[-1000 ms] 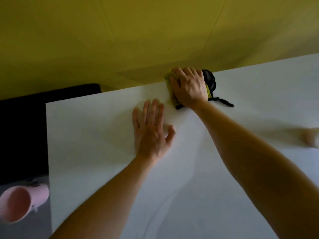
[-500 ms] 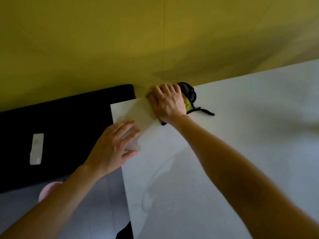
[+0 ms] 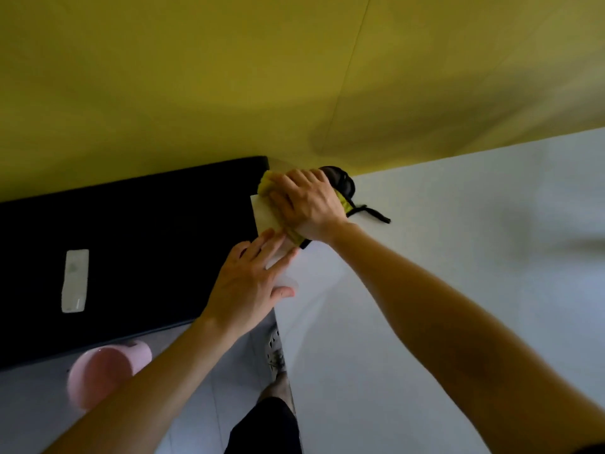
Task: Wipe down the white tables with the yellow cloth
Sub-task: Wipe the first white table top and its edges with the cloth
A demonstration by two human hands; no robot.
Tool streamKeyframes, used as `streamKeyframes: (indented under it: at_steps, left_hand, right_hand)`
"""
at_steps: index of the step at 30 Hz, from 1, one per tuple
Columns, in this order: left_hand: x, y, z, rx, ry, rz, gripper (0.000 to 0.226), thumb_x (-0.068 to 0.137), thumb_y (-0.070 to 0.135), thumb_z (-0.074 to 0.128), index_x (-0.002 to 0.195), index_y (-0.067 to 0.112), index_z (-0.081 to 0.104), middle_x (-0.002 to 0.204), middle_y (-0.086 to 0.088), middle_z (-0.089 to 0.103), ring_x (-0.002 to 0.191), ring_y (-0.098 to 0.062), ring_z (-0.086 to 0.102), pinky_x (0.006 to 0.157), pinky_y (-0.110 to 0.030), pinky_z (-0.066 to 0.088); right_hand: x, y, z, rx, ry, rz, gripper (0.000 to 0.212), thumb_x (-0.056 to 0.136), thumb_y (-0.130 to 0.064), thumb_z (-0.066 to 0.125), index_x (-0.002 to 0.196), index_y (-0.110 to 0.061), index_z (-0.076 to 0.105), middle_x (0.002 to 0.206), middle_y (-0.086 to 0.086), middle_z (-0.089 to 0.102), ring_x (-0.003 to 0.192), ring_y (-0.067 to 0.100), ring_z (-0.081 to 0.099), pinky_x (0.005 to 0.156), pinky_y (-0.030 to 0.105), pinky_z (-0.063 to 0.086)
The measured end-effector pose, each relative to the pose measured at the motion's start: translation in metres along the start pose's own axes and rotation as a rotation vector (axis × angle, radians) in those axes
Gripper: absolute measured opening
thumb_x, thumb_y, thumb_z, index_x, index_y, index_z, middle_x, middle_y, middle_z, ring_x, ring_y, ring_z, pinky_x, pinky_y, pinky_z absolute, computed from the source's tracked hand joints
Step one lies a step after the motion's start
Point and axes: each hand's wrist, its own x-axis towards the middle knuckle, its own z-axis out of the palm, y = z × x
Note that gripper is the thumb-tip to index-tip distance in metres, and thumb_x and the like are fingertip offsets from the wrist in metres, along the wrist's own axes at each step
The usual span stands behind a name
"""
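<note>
yellow cloth: black-edged, wadded up, lying at the far-left corner of the white surface. Thin black strap trails from it to the right. surface: flat, plain white, slightly glossy.

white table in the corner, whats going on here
A person is wiping the far left corner of the white table. Their right hand grips the bunched yellow cloth against the tabletop there, while the left hand lies flat on the table's left edge beside it. A black corded item sits just behind the right hand, by the yellow wall.
</note>
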Motion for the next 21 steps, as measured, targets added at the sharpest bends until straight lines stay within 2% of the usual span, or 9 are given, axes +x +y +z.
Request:
streamKeyframes:
  at_steps: [2, 4, 6, 8, 10, 12, 15, 17, 21]
  left_hand:
    - [-0.005, 0.005, -0.003, -0.005, 0.028, 0.016, 0.066, 0.093, 0.057, 0.078, 0.146, 0.019, 0.065, 0.160, -0.010, 0.055, 0.151, -0.033, 0.050, 0.116, -0.050, 0.048]
    - [-0.011, 0.007, -0.002, -0.035, 0.062, 0.036, 0.053, 0.097, 0.049, 0.076, 0.137, 0.016, 0.068, 0.151, -0.009, 0.062, 0.146, -0.032, 0.053, 0.114, -0.048, 0.049]
    - [-0.018, 0.005, 0.004, -0.093, 0.082, 0.041, 0.049, 0.101, 0.045, 0.070, 0.140, 0.015, 0.068, 0.154, -0.009, 0.060, 0.150, -0.030, 0.050, 0.117, -0.048, 0.049]
    - [-0.026, 0.002, 0.012, -0.146, 0.102, 0.031, 0.051, 0.103, 0.042, 0.069, 0.146, 0.015, 0.065, 0.162, -0.008, 0.054, 0.156, -0.029, 0.045, 0.120, -0.047, 0.047]
    - [-0.029, 0.002, 0.018, -0.168, 0.112, 0.029, 0.054, 0.104, 0.042, 0.070, 0.151, 0.016, 0.062, 0.168, -0.007, 0.049, 0.160, -0.028, 0.040, 0.121, -0.046, 0.047]
    - [-0.030, 0.003, 0.018, -0.169, 0.120, 0.016, 0.057, 0.104, 0.042, 0.071, 0.154, 0.016, 0.061, 0.169, -0.008, 0.048, 0.160, -0.029, 0.041, 0.118, -0.047, 0.051]
    - [-0.029, 0.000, 0.016, -0.156, 0.113, 0.017, 0.058, 0.102, 0.041, 0.073, 0.152, 0.015, 0.062, 0.166, -0.009, 0.051, 0.158, -0.030, 0.044, 0.116, -0.048, 0.053]
    - [-0.028, 0.000, 0.015, -0.145, 0.104, 0.043, 0.055, 0.104, 0.040, 0.072, 0.151, 0.014, 0.062, 0.166, -0.009, 0.050, 0.159, -0.030, 0.041, 0.118, -0.046, 0.049]
    - [-0.028, 0.005, 0.017, -0.172, 0.105, 0.022, 0.054, 0.104, 0.037, 0.071, 0.151, 0.013, 0.061, 0.168, -0.009, 0.048, 0.161, -0.030, 0.037, 0.119, -0.046, 0.048]
  right_hand:
    - [-0.011, 0.035, -0.016, -0.017, -0.052, 0.031, 0.052, 0.113, -0.059, 0.037, 0.146, -0.027, 0.061, 0.122, 0.004, 0.071, 0.111, 0.034, 0.064, 0.099, 0.047, 0.046]
    - [-0.029, 0.079, -0.037, -0.052, -0.043, 0.215, 0.055, 0.112, -0.063, 0.032, 0.144, -0.028, 0.060, 0.127, 0.004, 0.070, 0.119, 0.036, 0.062, 0.105, 0.048, 0.044]
    - [-0.042, 0.102, -0.044, -0.100, 0.051, 0.393, 0.045, 0.112, -0.055, 0.038, 0.138, -0.028, 0.064, 0.126, 0.007, 0.070, 0.120, 0.038, 0.061, 0.109, 0.049, 0.041]
    - [-0.032, 0.075, -0.026, -0.151, 0.091, 0.508, 0.034, 0.107, -0.046, 0.042, 0.122, -0.031, 0.069, 0.111, 0.008, 0.070, 0.109, 0.040, 0.061, 0.104, 0.050, 0.040]
    - [-0.008, 0.022, -0.005, -0.111, 0.053, 0.434, 0.036, 0.105, -0.048, 0.041, 0.117, -0.031, 0.070, 0.105, 0.006, 0.068, 0.104, 0.038, 0.061, 0.097, 0.049, 0.039]
    - [0.011, -0.028, 0.011, -0.047, -0.023, 0.203, 0.039, 0.109, -0.050, 0.041, 0.126, -0.028, 0.069, 0.105, 0.005, 0.069, 0.102, 0.036, 0.063, 0.093, 0.048, 0.041]
    - [0.017, -0.024, 0.007, 0.023, -0.077, -0.018, 0.049, 0.112, -0.054, 0.040, 0.143, -0.025, 0.063, 0.118, 0.004, 0.072, 0.107, 0.033, 0.066, 0.095, 0.046, 0.047]
    - [0.006, 0.017, -0.011, 0.004, -0.107, 0.031, 0.050, 0.111, -0.059, 0.039, 0.144, -0.029, 0.062, 0.120, 0.004, 0.072, 0.111, 0.035, 0.067, 0.097, 0.046, 0.049]
    - [-0.026, 0.086, -0.044, -0.087, -0.033, 0.336, 0.046, 0.111, -0.056, 0.035, 0.137, -0.027, 0.061, 0.125, 0.008, 0.070, 0.120, 0.037, 0.062, 0.109, 0.048, 0.041]
